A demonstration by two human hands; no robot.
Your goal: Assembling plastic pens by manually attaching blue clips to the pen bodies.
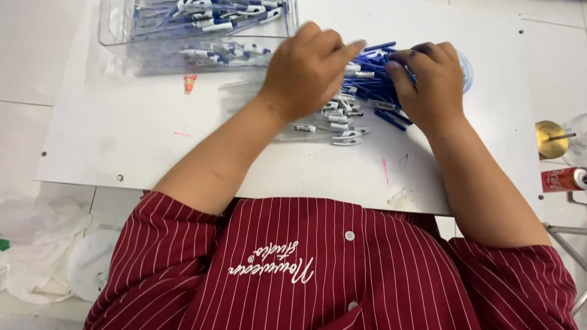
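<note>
Nearest the camera was the person's dark red shirt (342,269) with thin white stripes and white buttons, its short sleeves ending above both bare forearms. Beyond it lay the white table (122,140), marked with a few pink streaks and a scuffed patch near its front edge. The left hand (306,70) rested palm down over the near left part of a pile of pens (361,91), its fingers bent and stretched toward the blue ones; whether it pinched anything under the palm could not be told. The right hand (431,76) sat just beside it on the right side of the same pile, its fingers curled down into the blue pens and touching them, though a firm hold on any single pen could not be made out. The pile lay in the middle of the table between and beneath the two hands, with clear pen barrels with white and silver clips (345,131) spread at its near edge. A small red and white object (190,83) lay on the table left of the hands. Farther back, at the table's far left, stood a clear plastic tray (122,36) holding more blue and white pens. Off the table to the right were a brass-coloured disc (550,137) and a red can (562,179) on its side.
</note>
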